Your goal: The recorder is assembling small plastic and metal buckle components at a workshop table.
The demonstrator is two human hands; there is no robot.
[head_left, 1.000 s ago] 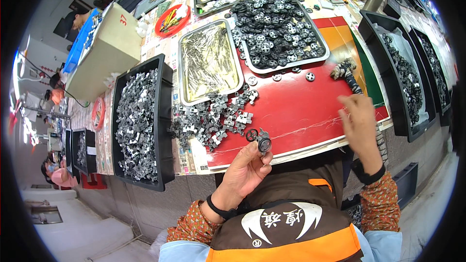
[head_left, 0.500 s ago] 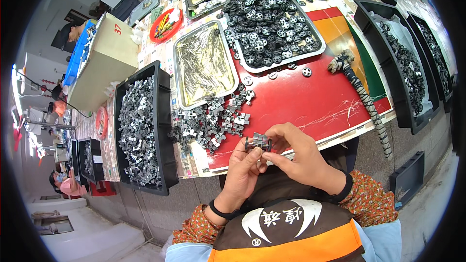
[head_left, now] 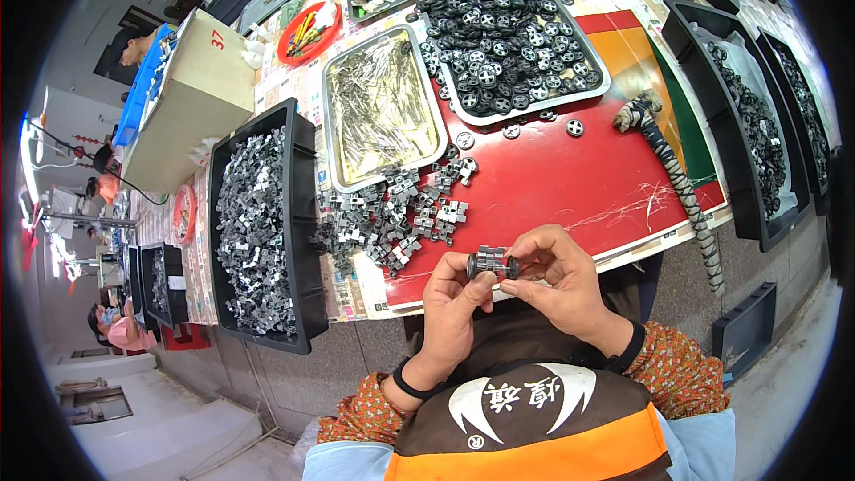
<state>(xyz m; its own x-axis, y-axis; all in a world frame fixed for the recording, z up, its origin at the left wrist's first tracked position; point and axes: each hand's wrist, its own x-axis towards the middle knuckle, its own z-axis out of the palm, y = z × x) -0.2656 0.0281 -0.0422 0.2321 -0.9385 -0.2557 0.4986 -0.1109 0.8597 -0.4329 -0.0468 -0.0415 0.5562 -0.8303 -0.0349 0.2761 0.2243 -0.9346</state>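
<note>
Over the front edge of the red board (head_left: 525,187), both hands hold one small wheel-and-axle assembly (head_left: 491,260). Its middle is a grey plastic bracket, and a black wheel stands at each end. My left hand (head_left: 452,310) pinches the left wheel between thumb and fingers. At the other end, my right hand (head_left: 570,292) has its thumb and forefinger closed on the right wheel. Left of the hands lies a loose heap of grey brackets (head_left: 392,218). Beyond the board, black wheels (head_left: 503,36) with silvery spokes fill a tray, beside a tray of thin metal pins (head_left: 378,107).
A black bin (head_left: 307,214) of grey brackets stands at the left. At the right, a cloth-wrapped stick (head_left: 672,169) lies across the board's edge, near more black bins (head_left: 695,116). Red dishes (head_left: 283,52) and a beige box (head_left: 191,107) sit farther back.
The assembly has turned level, and both wheels now show plainly at its ends. My right hand has shifted slightly right, away from the left; the view has moved a little.
</note>
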